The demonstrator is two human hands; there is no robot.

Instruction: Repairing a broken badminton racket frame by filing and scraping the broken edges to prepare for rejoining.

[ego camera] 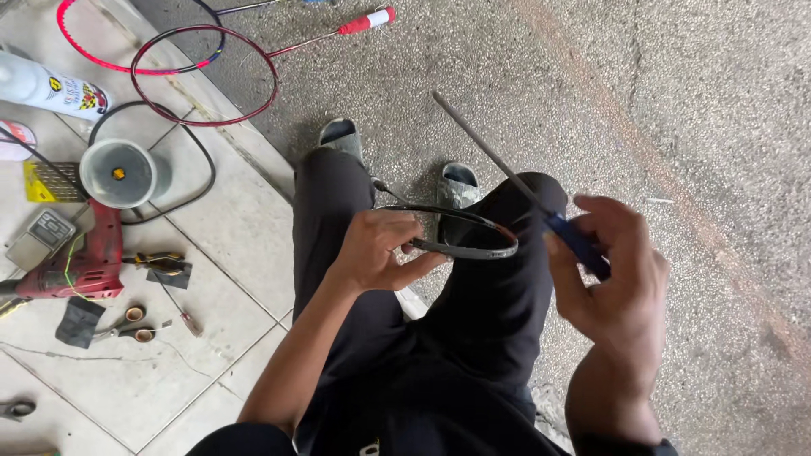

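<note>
Head view: the left hand (378, 251) is clenched around a black oval racket frame (473, 230) resting across the knees, its near rim hidden under the fingers. The right hand (610, 272) grasps a blue-handled screwdriver (517, 183), handle mostly covered, long shaft angling up-left, away from that grip.

**An improvised floor-level racket repair spot**

The work happens on the ground, where pale floor tiles (228, 228) meet rough concrete (676, 101). Spread over the tiles are a red power drill (72, 262), scissors (127, 325), a small screwdriver (182, 314) and a plastic cup (118, 173). Unstrung badminton racket frames (207, 76) lie nearby.
</note>
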